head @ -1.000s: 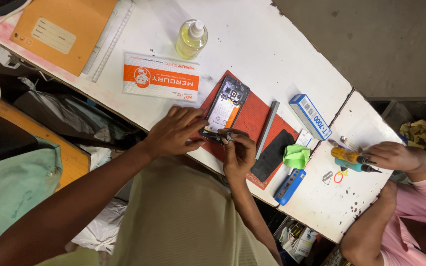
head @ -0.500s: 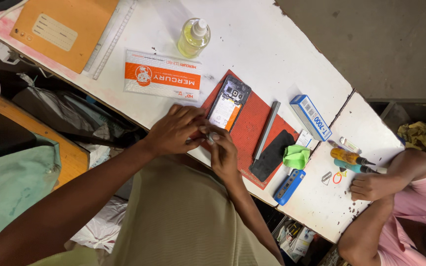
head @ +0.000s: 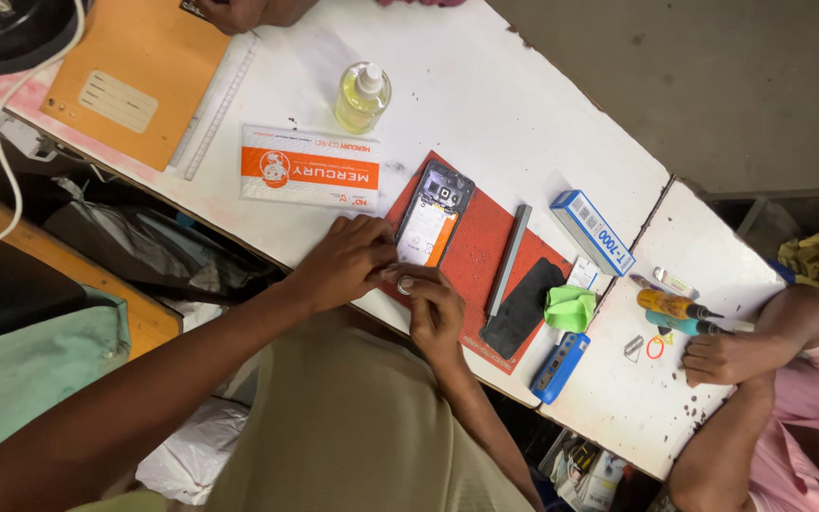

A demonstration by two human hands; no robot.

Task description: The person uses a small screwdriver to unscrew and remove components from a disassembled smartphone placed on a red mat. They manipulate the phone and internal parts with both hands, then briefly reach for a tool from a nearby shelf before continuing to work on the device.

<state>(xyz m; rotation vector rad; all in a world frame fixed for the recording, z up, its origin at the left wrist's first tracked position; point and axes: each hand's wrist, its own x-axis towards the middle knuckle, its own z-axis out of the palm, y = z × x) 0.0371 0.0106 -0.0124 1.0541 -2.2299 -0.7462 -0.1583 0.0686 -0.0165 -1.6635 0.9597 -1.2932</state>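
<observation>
Opened phone [head: 434, 217] lying back-up on red mat [head: 482, 254], rear cover off, showing dark upper section with camera area and pale battery with an orange strip along one side. Sitting at the mat's near-left end, tilted diagonally, lower end just beside both hands.

Left hand [head: 345, 261] resting on white table [head: 485, 95] edge, fingers curled together, fingertips meeting the right hand just at the phone's lower corner. Right hand [head: 433, 308] curled too, thumb and forefinger pinching in close by the left fingertips; small round metallic bit [head: 405, 283] showing on or at a finger, ring or loose part, cannot tell. Whether either hand is actually gripping anything between the fingers, cannot tell; contact point hidden by the knuckles.

Lying on the mat beyond the phone: grey metal bar [head: 508, 261] and black flat panel [head: 521, 307]. Green cloth [head: 569, 307] bunched just off the mat's far end, blue tool [head: 561, 366] near the table edge below it, blue-and-white box [head: 591, 230] above. Orange-and-white packet [head: 310, 168] just left of the mat, clear bottle of yellowish liquid [head: 362, 97] behind it, brown envelope [head: 135, 78] further left.

Another person's hand [head: 727, 357] resting on the adjoining table, close to orange screwdriver [head: 675, 305].
</observation>
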